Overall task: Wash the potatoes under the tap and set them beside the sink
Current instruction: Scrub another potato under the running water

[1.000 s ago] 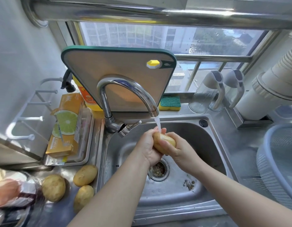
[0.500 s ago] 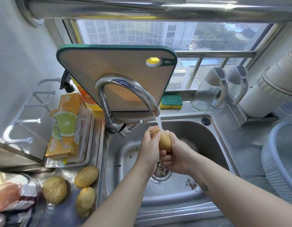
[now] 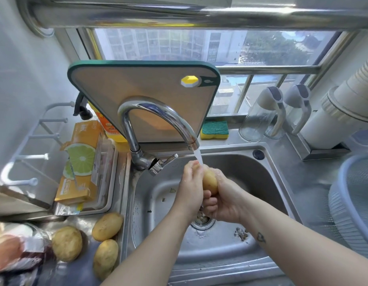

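Note:
Over the steel sink (image 3: 267,182), a yellow potato (image 3: 210,181) stands upright between both hands under the running water from the chrome tap (image 3: 158,114). My left hand (image 3: 190,187) wraps its left side and my right hand (image 3: 224,198) cups its right side and bottom. Three more potatoes lie on the counter left of the sink: one (image 3: 107,226) against the rim, one (image 3: 105,258) nearer me, one (image 3: 67,243) further left.
A cutting board (image 3: 137,89) leans behind the tap. A tray with an orange box (image 3: 80,166) sits at the left, a sponge (image 3: 214,130) and two glass jugs (image 3: 261,118) at the back, a white colander (image 3: 356,203) at the right. A bag (image 3: 16,250) lies at the lower left.
The potato has turned from lying across my fingers to standing upright between both palms, and my hands have closed in around it under the stream.

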Motion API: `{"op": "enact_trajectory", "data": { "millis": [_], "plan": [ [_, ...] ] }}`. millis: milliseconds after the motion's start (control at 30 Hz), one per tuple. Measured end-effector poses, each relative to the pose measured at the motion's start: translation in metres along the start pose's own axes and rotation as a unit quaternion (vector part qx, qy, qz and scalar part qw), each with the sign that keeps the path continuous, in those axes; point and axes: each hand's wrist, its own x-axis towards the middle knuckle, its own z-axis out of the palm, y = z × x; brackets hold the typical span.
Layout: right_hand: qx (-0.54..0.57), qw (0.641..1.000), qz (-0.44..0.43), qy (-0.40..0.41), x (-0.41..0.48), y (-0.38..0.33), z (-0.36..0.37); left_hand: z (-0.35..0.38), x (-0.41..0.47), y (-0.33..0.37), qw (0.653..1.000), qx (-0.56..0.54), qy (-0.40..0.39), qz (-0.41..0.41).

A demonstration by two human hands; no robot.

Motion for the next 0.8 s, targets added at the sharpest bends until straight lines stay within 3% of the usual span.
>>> {"op": "enact_trajectory", "data": {
  "millis": [133, 233, 300, 400, 533, 633, 700, 800],
  "plan": [
    [-0.062, 0.996, -0.049, 0.036, -0.003, 0.003, 0.003, 0.012, 0.013, 0.003, 0.985, -0.101, 0.111, -0.088],
    [-0.250, 0.947, -0.190, 0.067, -0.003, 0.005, 0.005, 0.007, 0.022, 0.009, 0.960, -0.202, 0.114, -0.155],
    [-0.331, 0.899, -0.282, 0.060, -0.004, 0.009, 0.006, 0.007, 0.023, 0.012, 0.968, -0.179, 0.093, -0.148],
    [-0.322, 0.880, -0.339, 0.083, -0.010, 0.006, 0.007, 0.007, 0.018, 0.004, 0.990, -0.121, 0.035, -0.060],
    [-0.171, 0.961, -0.200, 0.087, -0.011, 0.002, -0.001, -0.002, 0.009, -0.019, 0.997, -0.032, -0.075, 0.009],
    [-0.172, 0.969, -0.166, 0.062, -0.012, 0.006, -0.002, -0.001, 0.008, -0.019, 0.998, -0.030, -0.055, 0.022],
    [-0.241, 0.943, -0.217, 0.071, -0.010, 0.008, 0.000, 0.004, 0.012, -0.016, 0.997, -0.076, -0.011, 0.015],
    [-0.374, 0.842, -0.376, 0.097, -0.002, 0.010, 0.001, 0.012, 0.019, -0.002, 0.969, -0.227, 0.060, -0.073]
  ]
}}
